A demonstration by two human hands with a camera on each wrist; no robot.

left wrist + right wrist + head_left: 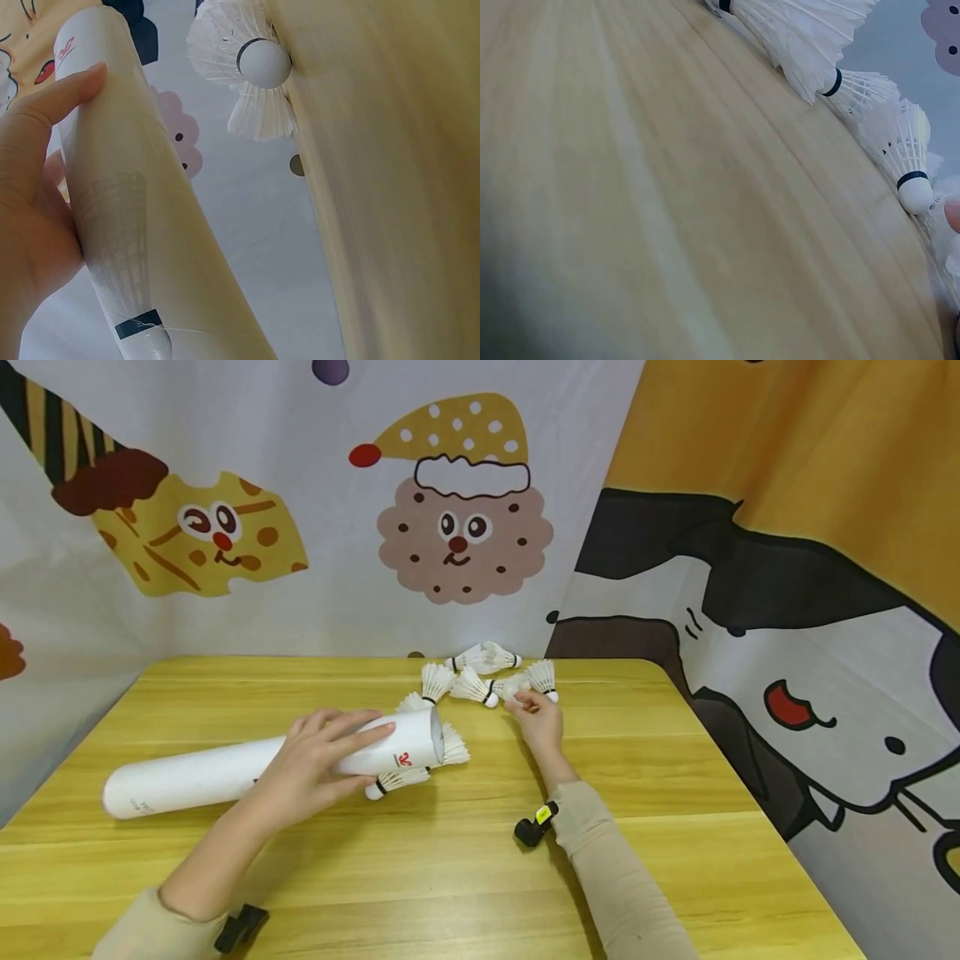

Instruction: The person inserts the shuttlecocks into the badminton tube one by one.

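Tube, gripped steady by the left hand, extends past its fingers; right hand seemingly pinches a shuttlecock.

The tube looks smooth, the table wood-grained.

No legible words. Shuttlecock tube: red logo near its 3 o'clock end; faint grey print at its 9 o'clock end, too small. Yellow sticker on black wrist device, head view 5 o'clock: unreadable.
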